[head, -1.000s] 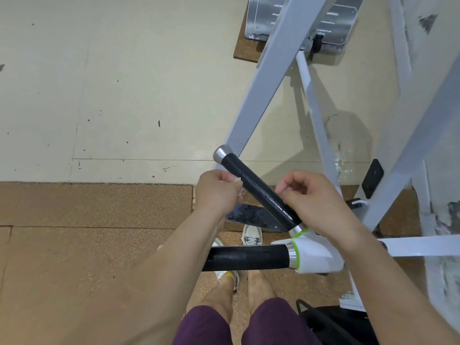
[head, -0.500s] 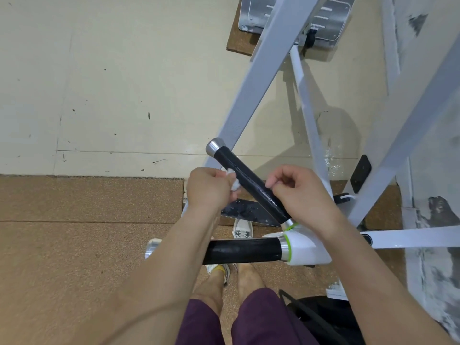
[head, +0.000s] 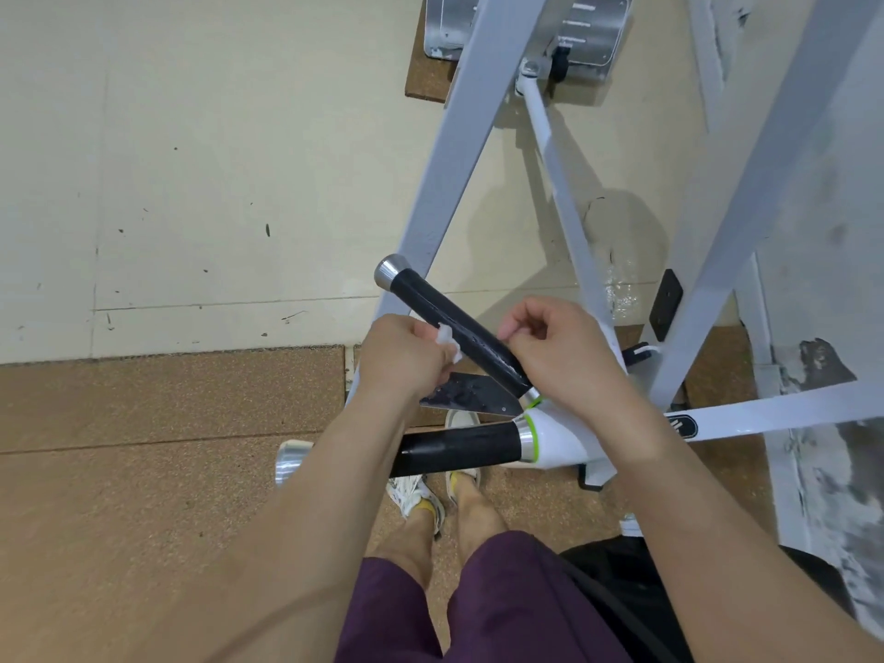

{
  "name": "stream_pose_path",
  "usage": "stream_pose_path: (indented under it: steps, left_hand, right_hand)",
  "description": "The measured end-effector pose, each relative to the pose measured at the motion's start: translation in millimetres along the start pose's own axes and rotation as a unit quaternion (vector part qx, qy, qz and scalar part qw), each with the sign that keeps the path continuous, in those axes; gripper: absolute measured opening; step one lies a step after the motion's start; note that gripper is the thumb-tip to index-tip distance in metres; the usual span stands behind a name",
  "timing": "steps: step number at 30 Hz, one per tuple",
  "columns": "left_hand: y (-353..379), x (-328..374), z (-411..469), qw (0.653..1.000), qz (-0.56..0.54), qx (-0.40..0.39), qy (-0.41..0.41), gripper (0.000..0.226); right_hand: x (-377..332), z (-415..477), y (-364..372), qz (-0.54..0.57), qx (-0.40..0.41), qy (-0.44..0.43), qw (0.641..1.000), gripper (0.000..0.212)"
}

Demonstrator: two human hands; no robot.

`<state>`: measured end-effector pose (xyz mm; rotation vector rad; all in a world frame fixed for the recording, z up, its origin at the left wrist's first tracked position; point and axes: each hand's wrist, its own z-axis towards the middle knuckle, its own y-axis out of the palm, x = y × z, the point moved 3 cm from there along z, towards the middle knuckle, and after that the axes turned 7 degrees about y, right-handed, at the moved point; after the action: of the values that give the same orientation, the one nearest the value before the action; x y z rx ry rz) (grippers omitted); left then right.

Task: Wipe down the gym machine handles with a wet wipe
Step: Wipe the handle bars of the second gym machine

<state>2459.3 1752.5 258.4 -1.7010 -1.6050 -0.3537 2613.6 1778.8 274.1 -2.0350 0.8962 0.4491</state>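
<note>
White fabric: the wet wipe (head: 448, 341) is a small crumpled wad just left of frame centre, pressed to the left flank of the upper handle (head: 478, 347).
Wipe handling: probably soft, limp, damp and very light. It would bunch up or tear if dragged hard, so it is best kept folded under the fingertips and wrapped partly round the bar.
Upper handle: a black grip slanting from its silver cap (head: 388, 271) above centre down to the white joint (head: 555, 440). It looks rigid and fixed, with a glossy surface that is likely slick where damp.
Lower handle (head: 454, 447): black and horizontal below centre, partly hidden by the left forearm. Neither hand touches it.
Left hand (head: 406, 361): fingers curled tight, pinching the wipe against the grip.
Right hand (head: 559, 356): at the grip's right side, fingers curled in, thumb and forefinger close together. Whether they pinch an end of the wipe or nothing cannot be told.
Best hold: cup the wipe around the grip's middle and leave the cap end free for a stroke.
</note>
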Motion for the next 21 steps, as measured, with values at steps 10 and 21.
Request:
stream_pose_path:
  steps: [10, 21]
  left_hand:
    - [22.2, 5.9, -25.1, 0.98, 0.161, -0.051, 0.109, 0.024]
    - [33.6, 11.2, -43.3, 0.944, 0.249, -0.109, 0.19, 0.018]
  right_hand:
    - [6.2, -19.5, -3.6, -0.048, 0.029, -0.041, 0.998, 0.026]
    - [18.0, -44.5, -4.7, -0.088, 0.065, -0.035, 0.993, 0.027]
